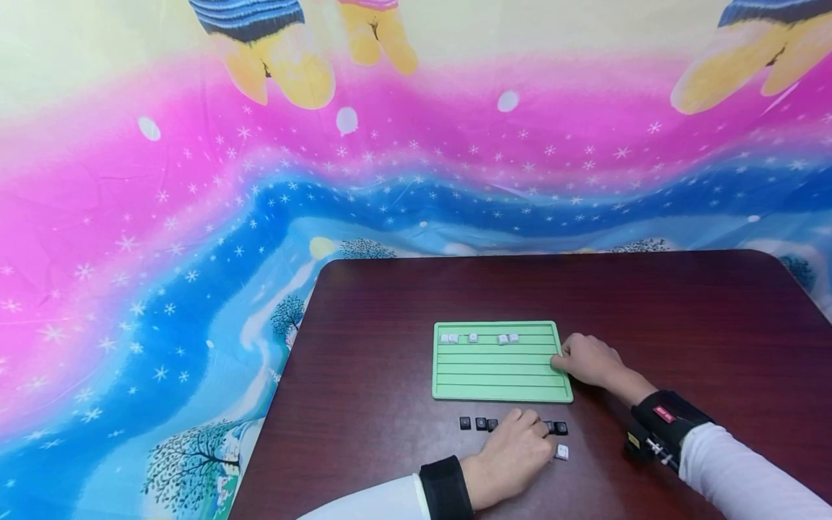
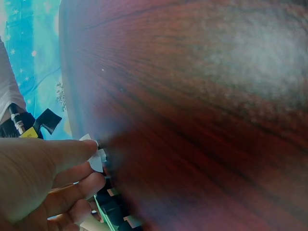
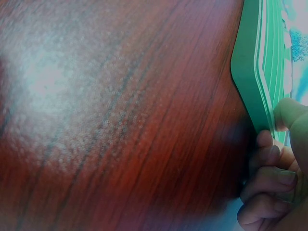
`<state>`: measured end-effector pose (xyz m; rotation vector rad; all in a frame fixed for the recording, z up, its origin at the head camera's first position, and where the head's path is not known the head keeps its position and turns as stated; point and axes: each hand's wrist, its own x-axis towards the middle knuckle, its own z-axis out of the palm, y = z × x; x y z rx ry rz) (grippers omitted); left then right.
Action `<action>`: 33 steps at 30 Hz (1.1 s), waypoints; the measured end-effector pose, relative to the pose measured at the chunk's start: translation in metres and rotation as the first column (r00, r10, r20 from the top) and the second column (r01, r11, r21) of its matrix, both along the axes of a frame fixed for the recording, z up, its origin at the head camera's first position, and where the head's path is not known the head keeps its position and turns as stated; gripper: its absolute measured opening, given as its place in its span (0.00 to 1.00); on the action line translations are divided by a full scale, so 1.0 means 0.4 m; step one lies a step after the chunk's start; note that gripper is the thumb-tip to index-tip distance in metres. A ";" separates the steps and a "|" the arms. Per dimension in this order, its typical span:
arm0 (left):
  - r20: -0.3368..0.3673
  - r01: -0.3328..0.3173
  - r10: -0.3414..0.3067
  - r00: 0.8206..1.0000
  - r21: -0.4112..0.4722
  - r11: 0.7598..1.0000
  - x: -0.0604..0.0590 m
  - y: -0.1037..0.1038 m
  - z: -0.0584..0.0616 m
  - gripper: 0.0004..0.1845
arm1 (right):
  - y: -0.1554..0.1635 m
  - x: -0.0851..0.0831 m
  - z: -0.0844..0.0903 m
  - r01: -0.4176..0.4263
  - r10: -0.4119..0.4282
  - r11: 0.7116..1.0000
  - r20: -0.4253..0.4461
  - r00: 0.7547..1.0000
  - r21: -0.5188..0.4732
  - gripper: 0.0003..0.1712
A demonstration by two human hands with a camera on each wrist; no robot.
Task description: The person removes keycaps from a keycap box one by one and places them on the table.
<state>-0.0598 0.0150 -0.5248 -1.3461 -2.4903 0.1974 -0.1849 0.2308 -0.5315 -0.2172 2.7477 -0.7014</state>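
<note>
In the head view, my left hand (image 1: 513,451) is over a row of black keycaps (image 1: 464,423) near the front of the table, covering part of the row. A white keycap (image 1: 562,452) shows at the right side of that hand. In the left wrist view, the white keycap (image 2: 97,162) appears between the thumb and index fingertip, partly hidden by them. My right hand (image 1: 590,359) grips the right edge of a light green ridged tray (image 1: 500,396), thumb on top and the other fingers curled at its side. Several white keycaps (image 1: 473,337) sit along the tray's upper groove.
The dark red-brown wooden table (image 1: 364,339) has its far edge by a colourful patterned cloth (image 1: 416,144). Black bands with gear are strapped to both wrists, including the right wristband (image 1: 669,415).
</note>
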 end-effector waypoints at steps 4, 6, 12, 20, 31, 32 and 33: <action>0.002 0.002 -0.002 1.000 0.029 1.000 -0.001 0.000 0.003 0.04 | -0.001 0.000 -0.002 0.002 -0.002 1.000 0.004 1.000 0.004 0.25; 0.008 -0.002 0.002 1.000 0.050 0.999 -0.004 -0.001 0.007 0.05 | 0.000 -0.001 -0.003 0.002 -0.002 1.000 0.004 1.000 0.006 0.25; 0.044 -0.064 0.060 0.997 0.094 0.994 -0.029 -0.006 0.036 0.08 | 0.001 -0.003 -0.006 0.002 -0.002 1.000 0.003 1.000 0.004 0.25; 0.059 -0.139 0.132 0.989 0.123 0.983 -0.070 -0.011 0.065 0.11 | -0.001 -0.001 -0.004 0.004 -0.004 1.000 -0.002 1.000 0.005 0.25; 0.069 -0.207 0.198 0.978 0.151 0.967 -0.130 -0.019 0.086 0.10 | -0.003 -0.001 -0.003 0.003 -0.003 1.000 -0.015 1.000 0.019 0.25; 0.075 -0.212 0.203 0.976 0.151 0.966 -0.134 -0.019 0.086 0.10 | -0.003 -0.001 -0.002 0.002 -0.002 1.000 -0.015 1.000 0.020 0.25; 0.080 -0.219 0.209 0.975 0.150 0.964 -0.139 -0.020 0.086 0.11 | -0.003 -0.001 -0.002 0.001 -0.001 1.000 -0.015 1.000 0.022 0.25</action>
